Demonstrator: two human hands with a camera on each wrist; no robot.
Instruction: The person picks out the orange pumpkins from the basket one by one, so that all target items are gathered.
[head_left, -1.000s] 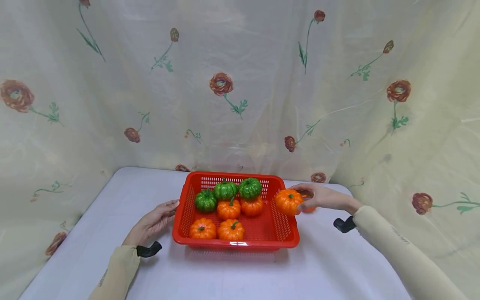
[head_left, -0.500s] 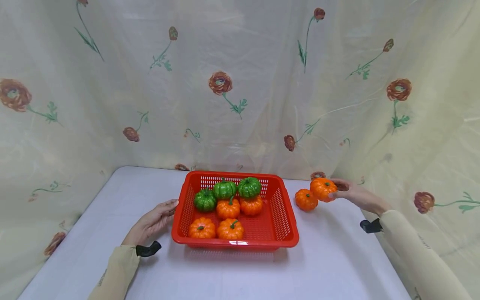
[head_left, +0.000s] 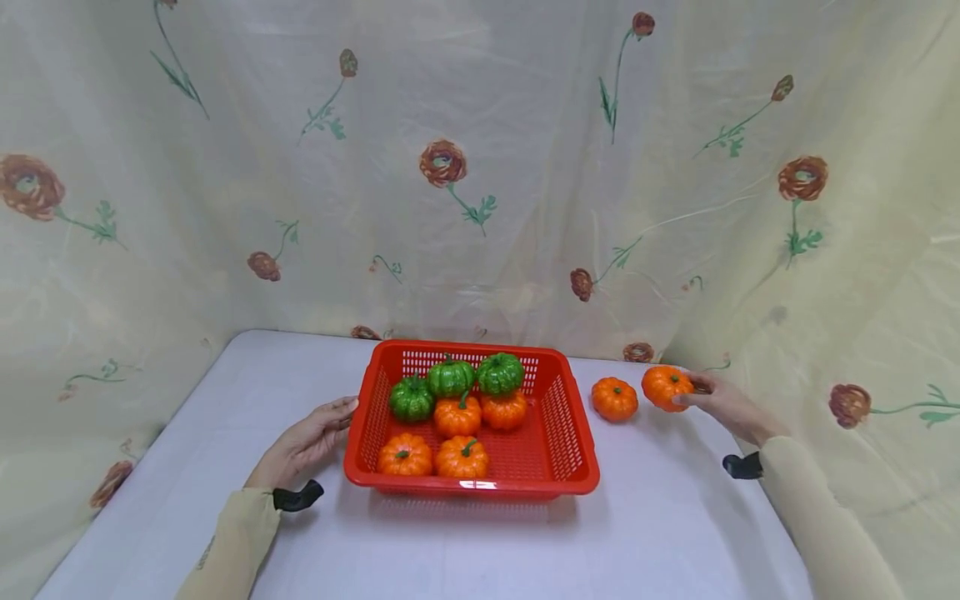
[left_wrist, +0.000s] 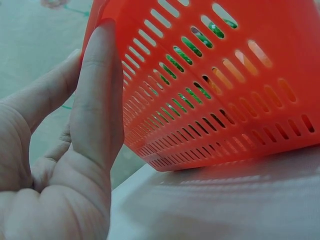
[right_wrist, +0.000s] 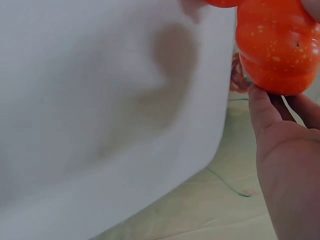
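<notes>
A red perforated plastic basket (head_left: 472, 492) holds several small pumpkins: green ones (head_left: 450, 379) at the back and orange ones (head_left: 405, 456) in front and below. My left hand (head_left: 311, 442) touches the basket's left side. In the left wrist view, its fairly straight fingers (left_wrist: 95, 90) reach up the outer wall to the rim. At the right, my right hand (head_left: 731, 407) grips an orange pumpkin (head_left: 666, 388) between thumb and fingers. The right wrist view shows this pumpkin (right_wrist: 277, 50) large, with fingertips against its side. Another orange pumpkin (head_left: 614, 399) sits between it and the basket.
The basket stands on a white table (head_left: 480, 558) with rounded back corners. A pale flowered curtain (head_left: 480, 275) hangs behind the table and along both sides. A black strap piece (head_left: 298, 497) juts from the left wrist, and a similar one (head_left: 742, 466) from the right.
My right hand has carried the orange pumpkin from the basket's right rim out to the right and lowered it. The other loose pumpkin came into full view. My left hand has stayed put.
</notes>
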